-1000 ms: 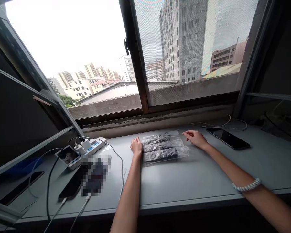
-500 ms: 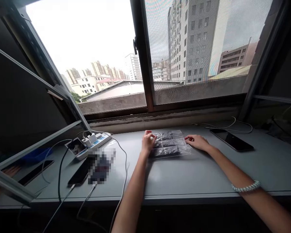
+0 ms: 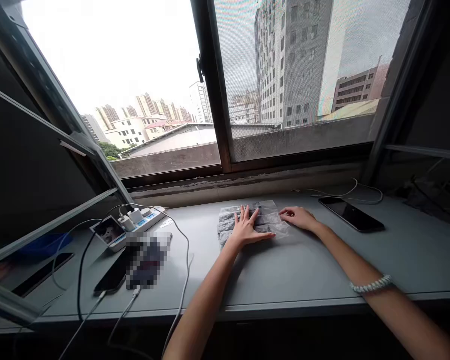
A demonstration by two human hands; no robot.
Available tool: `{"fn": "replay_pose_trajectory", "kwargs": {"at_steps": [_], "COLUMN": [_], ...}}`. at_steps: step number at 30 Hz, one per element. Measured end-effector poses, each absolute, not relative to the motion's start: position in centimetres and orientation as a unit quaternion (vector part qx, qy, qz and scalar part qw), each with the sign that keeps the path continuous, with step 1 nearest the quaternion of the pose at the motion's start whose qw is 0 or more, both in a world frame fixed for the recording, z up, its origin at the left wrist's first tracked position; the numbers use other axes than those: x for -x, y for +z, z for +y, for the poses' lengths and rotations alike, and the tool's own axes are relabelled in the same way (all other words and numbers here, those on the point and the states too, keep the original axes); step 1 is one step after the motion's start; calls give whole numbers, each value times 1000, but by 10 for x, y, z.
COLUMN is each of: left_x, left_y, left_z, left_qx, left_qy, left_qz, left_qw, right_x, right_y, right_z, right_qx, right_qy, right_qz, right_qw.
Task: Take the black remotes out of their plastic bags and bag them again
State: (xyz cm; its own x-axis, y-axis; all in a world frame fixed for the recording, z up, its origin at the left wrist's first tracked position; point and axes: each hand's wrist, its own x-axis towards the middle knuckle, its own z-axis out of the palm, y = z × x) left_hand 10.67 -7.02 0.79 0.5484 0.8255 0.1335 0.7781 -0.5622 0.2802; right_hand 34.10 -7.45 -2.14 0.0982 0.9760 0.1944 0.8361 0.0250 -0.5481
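Note:
A clear plastic bag (image 3: 271, 209) lies flat on the desk in front of me, with dark grey bundles (image 3: 227, 224) side by side inside it. My left hand (image 3: 246, 228) is spread on top of the bag, palm down, and covers much of its middle. At the bag's right edge, my right hand (image 3: 300, 219) has its thumb and fingers drawn together, pinching the loose plastic there. Small pale round marks showed on the bundles a moment earlier; most of that side is now hidden or turned away.
Left on the desk (image 3: 285, 280) are a power strip (image 3: 146, 223) with plugs, a leaning photo card (image 3: 108, 232), a black phone (image 3: 112, 275), a blurred-out item (image 3: 146, 262) and a long white cable (image 3: 187, 265). A dark tablet-like device (image 3: 352, 215) lies right, before the window.
My left hand has gone from fingers curled at the bag's left part to spread flat across its middle. My right hand stays at the right edge. The view has shifted slightly.

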Motion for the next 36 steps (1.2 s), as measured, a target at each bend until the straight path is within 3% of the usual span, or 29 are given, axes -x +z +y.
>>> {"fn": "replay_pose_trajectory", "kwargs": {"at_steps": [7,16,27,36], "left_x": [-111,-118,-64,-48], "left_y": [3,1,16,23], "left_z": [-59,-47,-28,-25], "left_qx": [-875,-797,-654,-608], "left_qy": [113,116,86,92], "left_qz": [466,588,751,789], "left_qw": [75,74,23,4], "right_x": [-340,-340,-334,-324], "right_y": [-23,-26,-18,-3], "right_z": [-76,-80,-84,-94], "right_qx": [683,684,685,688], "right_qy": [115,126,152,151], "right_qz": [-667,-667,-667,-674], "right_qw": [275,266,250,223]}}
